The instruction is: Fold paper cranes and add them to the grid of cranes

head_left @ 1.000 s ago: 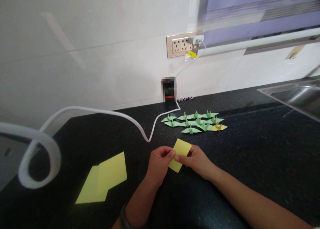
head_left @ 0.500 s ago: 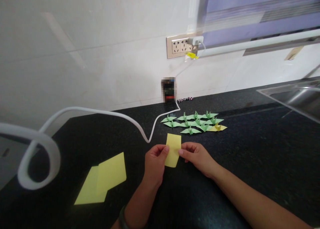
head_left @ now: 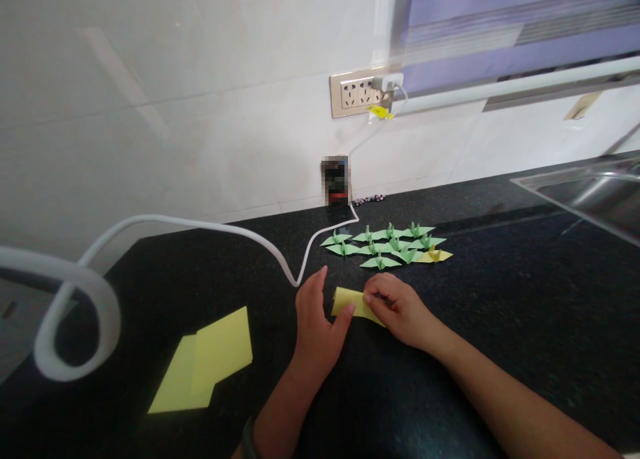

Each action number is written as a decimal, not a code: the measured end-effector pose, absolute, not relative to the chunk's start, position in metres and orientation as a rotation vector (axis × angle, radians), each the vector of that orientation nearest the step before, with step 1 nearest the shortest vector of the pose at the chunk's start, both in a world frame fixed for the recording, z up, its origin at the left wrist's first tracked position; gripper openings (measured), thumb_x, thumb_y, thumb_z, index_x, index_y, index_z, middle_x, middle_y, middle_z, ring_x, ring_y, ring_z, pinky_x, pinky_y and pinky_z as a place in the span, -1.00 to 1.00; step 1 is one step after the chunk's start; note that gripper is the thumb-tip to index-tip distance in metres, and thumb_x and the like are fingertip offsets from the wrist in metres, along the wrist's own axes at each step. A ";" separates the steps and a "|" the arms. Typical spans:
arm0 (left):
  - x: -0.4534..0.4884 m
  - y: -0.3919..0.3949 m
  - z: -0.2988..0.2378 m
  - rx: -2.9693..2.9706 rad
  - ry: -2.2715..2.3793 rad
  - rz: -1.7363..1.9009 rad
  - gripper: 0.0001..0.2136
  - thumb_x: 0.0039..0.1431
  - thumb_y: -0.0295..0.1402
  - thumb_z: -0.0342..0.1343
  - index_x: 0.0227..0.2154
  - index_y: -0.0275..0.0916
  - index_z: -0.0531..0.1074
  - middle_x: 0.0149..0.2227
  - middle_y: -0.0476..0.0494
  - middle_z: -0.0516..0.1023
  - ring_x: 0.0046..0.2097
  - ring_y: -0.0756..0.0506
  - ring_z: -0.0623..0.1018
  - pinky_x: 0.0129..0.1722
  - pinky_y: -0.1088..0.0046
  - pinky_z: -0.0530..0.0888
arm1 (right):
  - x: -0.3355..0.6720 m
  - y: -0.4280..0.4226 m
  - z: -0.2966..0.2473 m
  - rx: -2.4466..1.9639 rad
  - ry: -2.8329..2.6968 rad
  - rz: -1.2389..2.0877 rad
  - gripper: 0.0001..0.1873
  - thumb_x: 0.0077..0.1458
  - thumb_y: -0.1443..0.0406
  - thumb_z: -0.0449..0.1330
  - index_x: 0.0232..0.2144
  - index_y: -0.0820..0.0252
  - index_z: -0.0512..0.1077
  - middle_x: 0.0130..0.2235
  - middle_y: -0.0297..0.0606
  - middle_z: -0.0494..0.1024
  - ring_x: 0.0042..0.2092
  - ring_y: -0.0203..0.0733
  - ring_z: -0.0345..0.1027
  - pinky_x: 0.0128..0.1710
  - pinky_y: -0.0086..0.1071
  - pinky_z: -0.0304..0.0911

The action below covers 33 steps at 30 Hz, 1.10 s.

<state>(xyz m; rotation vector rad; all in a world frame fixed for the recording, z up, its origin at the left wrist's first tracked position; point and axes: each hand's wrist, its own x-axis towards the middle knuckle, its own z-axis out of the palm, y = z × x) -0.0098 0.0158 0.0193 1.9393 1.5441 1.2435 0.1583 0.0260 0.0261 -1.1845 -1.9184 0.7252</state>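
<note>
The yellow paper (head_left: 345, 299), upright a moment ago, is now turned crosswise and bent.
Left hand (head_left: 320, 322) has opened, fingers spread, thumb touching the paper; right hand (head_left: 404, 312) pinches its right end, near green cranes (head_left: 381, 263) on the counter (head_left: 500, 312). Folding seems to advance.

A white cable (head_left: 240, 230) is looping at the left and bending toward a small dark object (head_left: 335, 181) (pixelation is hiding its details) by the pale wall (head_left: 225, 125). Above, a white plug (head_left: 388, 82) is sitting in a socket panel (head_left: 350, 94). A metal sink (head_left: 610, 199) is showing at the right of the dark worktop (head_left: 510, 285).
</note>
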 end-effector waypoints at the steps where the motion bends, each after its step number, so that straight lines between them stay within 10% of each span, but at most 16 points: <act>1: -0.010 0.015 0.022 2.096 1.529 1.204 -0.51 -0.06 -0.34 0.07 -0.01 -0.26 0.17 0.03 -0.27 0.21 0.07 -0.18 0.17 0.02 0.16 0.12 | 0.159 0.026 0.029 -1.137 -2.044 0.648 -0.88 0.02 0.35 0.01 -0.48 0.22 0.33 -0.40 -0.24 0.38 -0.30 -0.23 0.21 -0.27 -0.33 0.13; 10: -0.012 0.016 0.026 2.396 1.336 0.820 -0.83 0.06 -0.45 -0.09 -0.44 -0.23 0.41 -0.36 -0.10 0.47 -0.14 -0.11 0.35 -0.04 0.21 0.21 | 0.159 0.023 0.036 -0.981 -2.390 0.394 -0.82 0.06 0.41 -0.06 -0.44 0.23 0.34 -0.37 -0.23 0.39 -0.28 -0.23 0.18 -0.25 -0.33 0.10; 20: -0.025 0.024 0.032 2.452 1.497 0.966 -0.78 0.03 -0.36 -0.03 -0.23 -0.23 0.37 -0.15 -0.18 0.42 -0.06 -0.16 0.30 -0.04 0.17 0.17 | 0.169 0.028 0.043 -1.063 -2.407 0.299 -0.82 0.06 0.39 -0.05 -0.43 0.22 0.34 -0.38 -0.21 0.38 -0.27 -0.22 0.18 -0.26 -0.34 0.10; 33: -0.028 0.026 0.033 2.130 1.583 0.831 -0.79 0.06 -0.34 -0.11 -0.51 -0.24 0.41 -0.49 -0.09 0.44 -0.38 -0.07 0.39 -0.31 0.38 0.29 | 0.184 0.038 0.036 -1.257 -2.109 0.397 -0.86 -0.02 0.36 0.02 -0.41 0.21 0.38 -0.39 -0.23 0.41 -0.28 -0.20 0.22 -0.26 -0.31 0.14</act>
